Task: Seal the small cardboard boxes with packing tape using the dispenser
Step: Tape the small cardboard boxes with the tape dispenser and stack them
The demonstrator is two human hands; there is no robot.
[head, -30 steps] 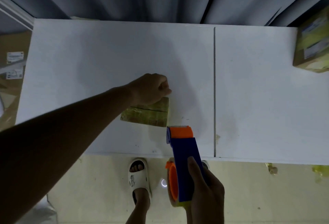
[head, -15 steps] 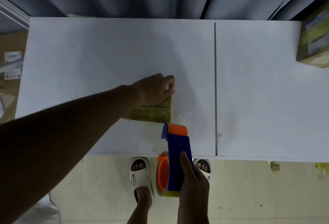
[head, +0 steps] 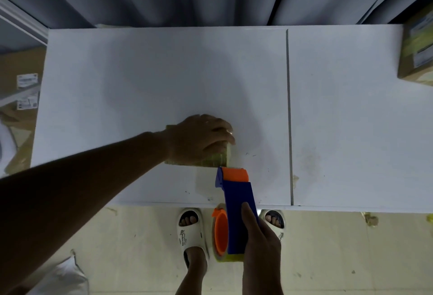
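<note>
Your right grip [head: 260,243] is curled round the handle of the blue and orange tape dispenser [head: 236,203], thumb laid along its blue top, and it holds the tool out over the near edge of the white surface [head: 140,72]. The dispenser's orange roller and toothed blade point away from you and sit just at the near right corner of the small cardboard box [head: 216,159]; whether they touch it is hard to tell. The tape roll [head: 221,233] on its orange hub hangs below the surface's edge, above the floor. Your left grip [head: 201,137] lies on top of the box, fingers bent down over its far right edge, covering most of it. The box stands on the surface, near the front edge and left of the seam [head: 289,116] that splits the top. A larger cardboard box [head: 417,53] sits at the far right edge. Below, your feet wear white slides [head: 191,233] on the pale floor.
</note>
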